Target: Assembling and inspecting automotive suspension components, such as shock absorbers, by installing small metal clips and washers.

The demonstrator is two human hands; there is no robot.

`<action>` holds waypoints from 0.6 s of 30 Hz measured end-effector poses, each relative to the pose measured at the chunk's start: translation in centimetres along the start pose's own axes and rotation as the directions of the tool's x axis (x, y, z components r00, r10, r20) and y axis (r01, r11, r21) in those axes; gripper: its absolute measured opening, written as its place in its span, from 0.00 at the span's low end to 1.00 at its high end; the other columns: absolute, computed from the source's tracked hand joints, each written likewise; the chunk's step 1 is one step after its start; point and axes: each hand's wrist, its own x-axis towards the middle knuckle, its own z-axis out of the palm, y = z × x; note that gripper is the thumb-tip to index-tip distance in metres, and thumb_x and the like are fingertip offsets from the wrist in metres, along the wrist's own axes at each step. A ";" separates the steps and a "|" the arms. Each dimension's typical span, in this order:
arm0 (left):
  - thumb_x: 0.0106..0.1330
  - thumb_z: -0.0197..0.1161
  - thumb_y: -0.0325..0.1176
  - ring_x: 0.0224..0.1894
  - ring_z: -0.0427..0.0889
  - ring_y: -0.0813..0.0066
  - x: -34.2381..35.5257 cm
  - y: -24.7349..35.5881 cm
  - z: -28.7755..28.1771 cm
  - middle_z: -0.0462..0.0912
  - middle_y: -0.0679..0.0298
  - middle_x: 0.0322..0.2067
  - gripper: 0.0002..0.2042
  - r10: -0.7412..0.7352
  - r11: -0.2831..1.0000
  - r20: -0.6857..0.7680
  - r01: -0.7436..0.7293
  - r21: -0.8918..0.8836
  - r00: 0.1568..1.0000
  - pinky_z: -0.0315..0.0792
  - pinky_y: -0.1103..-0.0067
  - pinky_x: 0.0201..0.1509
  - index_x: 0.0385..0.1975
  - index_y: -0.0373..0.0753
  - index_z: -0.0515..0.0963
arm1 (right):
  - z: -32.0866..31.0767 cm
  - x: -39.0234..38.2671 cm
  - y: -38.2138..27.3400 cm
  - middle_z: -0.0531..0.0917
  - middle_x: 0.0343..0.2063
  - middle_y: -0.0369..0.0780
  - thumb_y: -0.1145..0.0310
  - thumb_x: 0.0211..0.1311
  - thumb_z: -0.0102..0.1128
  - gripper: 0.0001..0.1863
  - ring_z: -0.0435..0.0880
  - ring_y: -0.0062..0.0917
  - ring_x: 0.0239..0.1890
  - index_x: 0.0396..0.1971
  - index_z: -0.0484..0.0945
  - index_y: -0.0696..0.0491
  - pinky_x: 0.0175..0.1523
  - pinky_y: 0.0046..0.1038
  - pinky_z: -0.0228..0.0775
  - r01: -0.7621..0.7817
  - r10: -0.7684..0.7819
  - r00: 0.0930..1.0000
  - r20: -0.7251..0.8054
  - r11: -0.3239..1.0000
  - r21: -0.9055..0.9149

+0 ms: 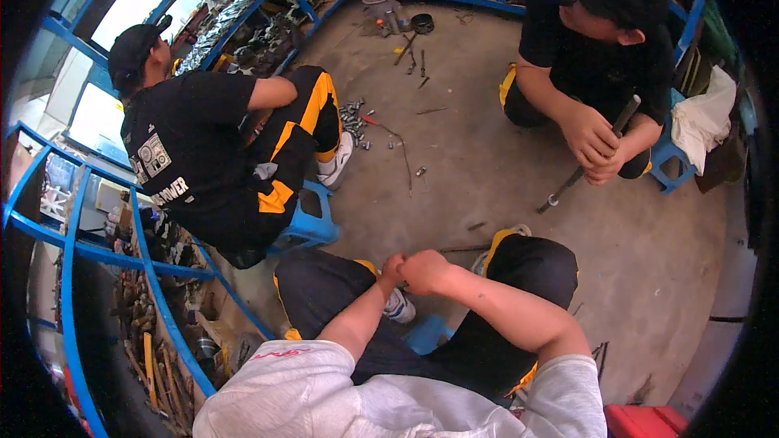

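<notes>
My left hand (pixel 393 269) and my right hand (pixel 423 271) are closed together between my knees, the right partly covering the left; what is inside them, if anything, is hidden. A dark thin rod (pixel 464 249) shows just behind my right hand; I cannot tell whether I touch it. At the right a co-worker (pixel 608 24) grips a long dark metal bar (pixel 561 192) with a ring near its lower end. At the left another co-worker (pixel 191 122) sits on a blue stool (pixel 312 227), hands mostly hidden. Between us lie small metal fittings (pixel 355 120) and a red-handled tool (pixel 370 120).
A grey bucket (pixel 380 0), black round container (pixel 422 23) and short rods stand or lie on the concrete floor (pixel 462 154) farther back. Blue metal racks (pixel 89 247) with parts line the left and back. A white cloth (pixel 702 113) is at the right, a red case (pixel 645 422) lower right.
</notes>
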 end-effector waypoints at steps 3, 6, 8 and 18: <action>0.51 0.63 0.48 0.44 0.79 0.50 -0.6 1.5 -0.6 0.82 0.52 0.38 0.18 0.076 0.994 0.099 -0.083 0.069 0.992 0.73 0.64 0.47 0.34 0.41 0.80 | 1.0 0.3 0.9 0.84 0.32 0.45 0.57 0.52 0.61 0.18 0.85 0.39 0.35 0.39 0.79 0.53 0.39 0.39 0.76 0.034 -0.028 0.996 0.088 0.998 -0.061; 0.52 0.62 0.46 0.44 0.79 0.50 -0.6 2.6 -1.5 0.82 0.52 0.38 0.16 0.191 0.967 0.205 -0.220 0.129 0.960 0.73 0.64 0.47 0.34 0.41 0.80 | 1.2 0.2 1.0 0.84 0.32 0.45 0.56 0.52 0.61 0.18 0.85 0.39 0.35 0.39 0.79 0.52 0.39 0.39 0.76 0.027 -0.022 0.997 0.075 0.997 -0.067; 0.52 0.62 0.46 0.44 0.79 0.50 -0.6 2.5 -1.8 0.82 0.52 0.38 0.16 0.262 0.941 0.253 -0.304 0.145 0.931 0.73 0.64 0.47 0.34 0.42 0.80 | 1.0 0.2 0.8 0.84 0.32 0.45 0.56 0.52 0.61 0.18 0.85 0.39 0.35 0.39 0.79 0.52 0.39 0.39 0.76 0.029 -0.026 0.998 0.054 0.998 -0.059; 0.53 0.61 0.52 0.41 0.81 0.60 -0.3 0.5 0.4 0.83 0.57 0.36 0.17 0.079 0.985 0.278 -0.118 0.124 0.957 0.73 0.69 0.43 0.35 0.47 0.81 | -0.7 -0.3 0.3 0.85 0.39 0.43 0.65 0.52 0.59 0.13 0.85 0.37 0.41 0.38 0.83 0.52 0.42 0.37 0.77 -0.042 0.045 0.989 0.138 0.999 -0.022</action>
